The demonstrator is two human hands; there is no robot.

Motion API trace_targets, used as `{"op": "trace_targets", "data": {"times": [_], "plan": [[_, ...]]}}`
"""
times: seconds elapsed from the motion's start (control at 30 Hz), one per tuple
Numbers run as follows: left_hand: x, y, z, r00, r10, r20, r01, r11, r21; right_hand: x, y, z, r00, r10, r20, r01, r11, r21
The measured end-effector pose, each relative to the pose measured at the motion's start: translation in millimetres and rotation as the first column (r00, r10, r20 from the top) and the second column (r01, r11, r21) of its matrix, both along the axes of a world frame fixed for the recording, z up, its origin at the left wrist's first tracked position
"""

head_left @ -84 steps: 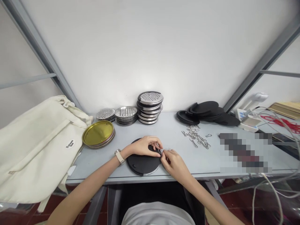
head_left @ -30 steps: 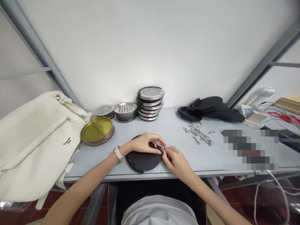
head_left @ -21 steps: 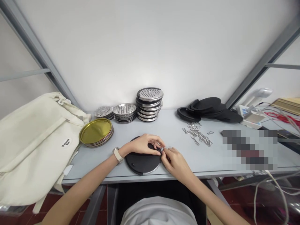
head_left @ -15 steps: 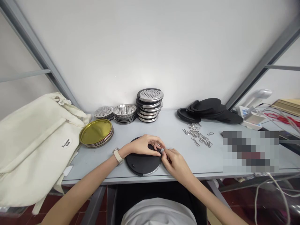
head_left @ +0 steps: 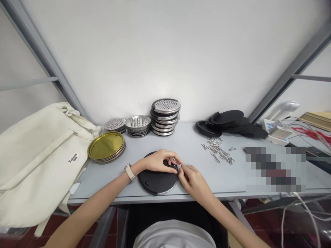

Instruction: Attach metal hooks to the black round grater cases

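Observation:
A round black disc (head_left: 160,182) with a metal edge along its lower right lies flat at the front of the table. My left hand (head_left: 160,161) arches over its top, thumb and fingertips closing on a small metal clip (head_left: 176,167) at the disc's right rim. From the right, my right hand (head_left: 192,177) pinches at the same clip, its thumb and forefinger pressed together. The fingers cover most of the clip, so how it sits against the rim cannot be made out. Several loose metal clips (head_left: 218,151) lie to the right of my hands.
Behind my hands stand a tall stack of perforated grater discs (head_left: 166,117), lower grater stacks (head_left: 138,125) and gold lids (head_left: 106,146). Black covers (head_left: 230,122) are heaped at back right. A cream bag (head_left: 46,162) is on the left; a white device (head_left: 278,131) is on the right.
Both hands stay at the disc's right rim, with only slight finger shifts around the clip. The whole view moves a little as the head tilts.

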State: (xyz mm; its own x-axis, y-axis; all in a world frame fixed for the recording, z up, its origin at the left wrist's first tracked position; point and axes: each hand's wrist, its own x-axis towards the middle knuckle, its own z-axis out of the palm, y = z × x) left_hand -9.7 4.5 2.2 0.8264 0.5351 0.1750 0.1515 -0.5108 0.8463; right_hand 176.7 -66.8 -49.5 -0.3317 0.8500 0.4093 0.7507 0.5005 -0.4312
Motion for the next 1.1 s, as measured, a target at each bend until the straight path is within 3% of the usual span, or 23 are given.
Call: {"op": "trace_targets", "data": {"times": [0.37, 0.63, 0.83, 1.1], "plan": [[-0.3, 0.6, -3.2, 1.000, -0.006, 0.020, 0.008, 0.996, -0.090, 0.2, -0.7, 2.0, 0.999, 0.022, 0.041, -0.023, 1.000, 0.008], [-0.1, -0.2, -2.3, 0.999, -0.027, 0.044, 0.031, 0.995, -0.098, 1.6, -0.9, 7.0, 0.986, -0.048, -0.157, 0.032, 0.994, -0.106], [0.0, -1.2, -0.2, 1.000, 0.025, -0.009, -0.026, 0.999, -0.048, -0.6, -0.4, 4.4, 1.000, 0.006, -0.019, -0.006, 1.000, 0.001], [-0.4, -0.7, -0.5, 1.000, 0.026, -0.017, -0.026, 0.999, -0.033, -0.4, -1.3, 2.9, 0.999, 0.023, 0.047, -0.022, 0.999, -0.023]]}}
